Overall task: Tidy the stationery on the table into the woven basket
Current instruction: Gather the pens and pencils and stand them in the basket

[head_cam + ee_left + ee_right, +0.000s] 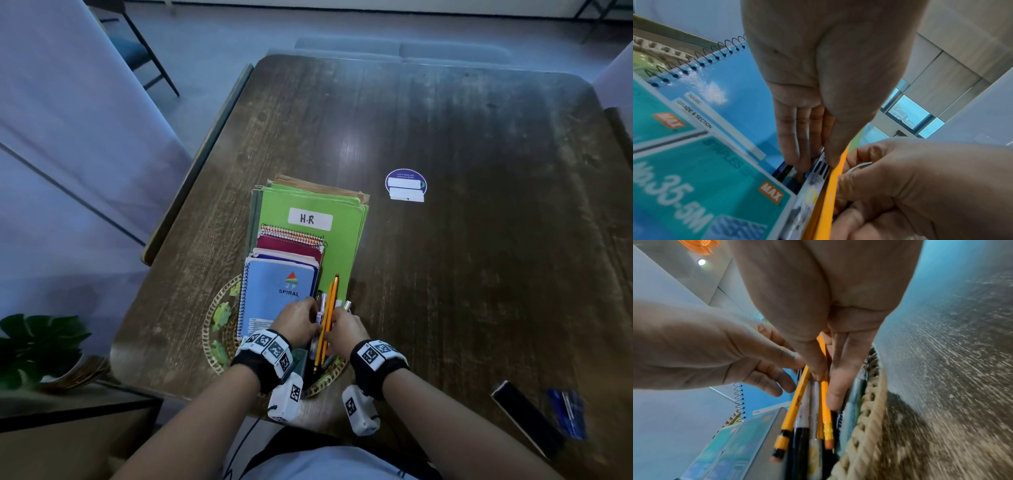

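Settling pencils (328,318) and pens into woven basket (209,329), beside blue spiral notebook (274,294). Left hand (298,318) pinching the bundle; right hand (346,327) likewise (fingers nearly straight). Best lowered together, tips aligned, released gently.

Dark wooden table (479,144), grain worn and scuffed, corners rounded, ceiling light glaring off the middle. Grey floor (219,44) beyond the far edge. Pale lilac upholstered seating (68,137) along the left side. Black-legged chair (144,51) at upper left. Low dark side table (68,404) at lower left, bearing a leafy green plant (41,339). Window (908,113) with daylight and pale wall panels (945,76) in the left wrist view. Round ceiling lamp (701,262) lit in the right wrist view.
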`<action>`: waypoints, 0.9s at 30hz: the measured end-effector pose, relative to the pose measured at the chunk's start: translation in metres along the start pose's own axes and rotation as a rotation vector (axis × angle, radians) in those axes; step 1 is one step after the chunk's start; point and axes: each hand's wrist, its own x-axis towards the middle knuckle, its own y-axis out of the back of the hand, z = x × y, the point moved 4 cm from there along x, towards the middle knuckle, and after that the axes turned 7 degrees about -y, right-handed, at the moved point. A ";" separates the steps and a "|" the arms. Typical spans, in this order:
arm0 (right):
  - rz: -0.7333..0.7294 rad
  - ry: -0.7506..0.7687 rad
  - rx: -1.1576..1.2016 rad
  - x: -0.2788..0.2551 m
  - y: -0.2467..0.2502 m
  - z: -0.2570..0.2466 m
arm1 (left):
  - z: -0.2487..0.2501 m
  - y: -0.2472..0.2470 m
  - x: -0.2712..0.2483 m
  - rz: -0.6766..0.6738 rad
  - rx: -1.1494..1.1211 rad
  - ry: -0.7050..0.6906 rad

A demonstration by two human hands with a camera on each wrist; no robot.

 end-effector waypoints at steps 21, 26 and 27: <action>0.047 -0.007 0.084 -0.003 0.007 0.007 | 0.011 -0.003 -0.003 -0.094 0.003 -0.078; 0.074 -0.017 0.080 -0.001 0.016 0.009 | 0.012 0.000 -0.002 -0.041 -0.010 -0.068; 0.079 -0.019 0.079 0.000 0.017 0.009 | 0.012 0.001 -0.002 -0.032 -0.011 -0.064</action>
